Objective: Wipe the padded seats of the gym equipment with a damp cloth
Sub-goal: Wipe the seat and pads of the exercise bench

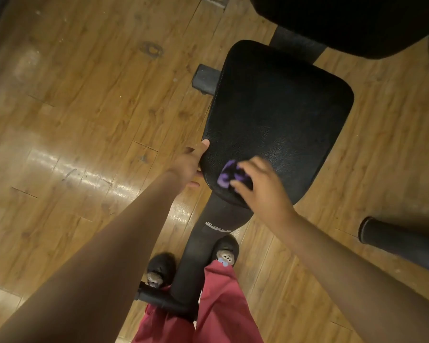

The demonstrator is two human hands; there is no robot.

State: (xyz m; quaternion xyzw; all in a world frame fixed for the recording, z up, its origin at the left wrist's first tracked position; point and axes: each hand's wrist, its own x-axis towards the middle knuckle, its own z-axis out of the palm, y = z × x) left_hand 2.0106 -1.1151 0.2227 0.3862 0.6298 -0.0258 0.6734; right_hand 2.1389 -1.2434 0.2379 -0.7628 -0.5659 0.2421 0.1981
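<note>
A black padded seat with a grained vinyl surface stands on a dark metal frame beam over the glossy wooden plank floor. The left hand grips the seat's near left corner, thumb on top and fingers curled under the edge. The right hand clutches a bunched purple cloth and presses it onto the padding close to the near edge, just beside the left hand. Below, two black slippers straddle the beam, and a black foam roller lies to the right.
</note>
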